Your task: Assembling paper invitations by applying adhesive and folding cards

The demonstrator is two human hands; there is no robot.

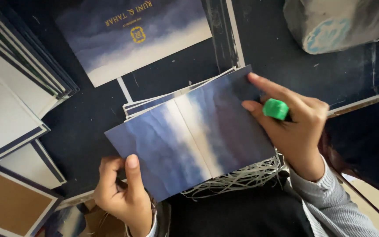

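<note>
A folded blue-and-white watercolour card (189,136) lies opened out in front of me, with a pale band down its crease. My left hand (121,193) pinches its near left corner, thumb on top. My right hand (292,125) rests its fingertips on the card's right edge and also holds a small green-capped object (276,109) in its fingers. Under the card sits a thin stack of similar cards (154,103), their edges showing at the upper left.
A matching card with gold print (132,35) lies at the top. Stacks of white, navy-edged sheets (9,96) fill the left side. A brown-faced card (9,204) is at the bottom left. Pale paper shreds (242,177) lie under the card. A grey bundle (343,22) sits top right.
</note>
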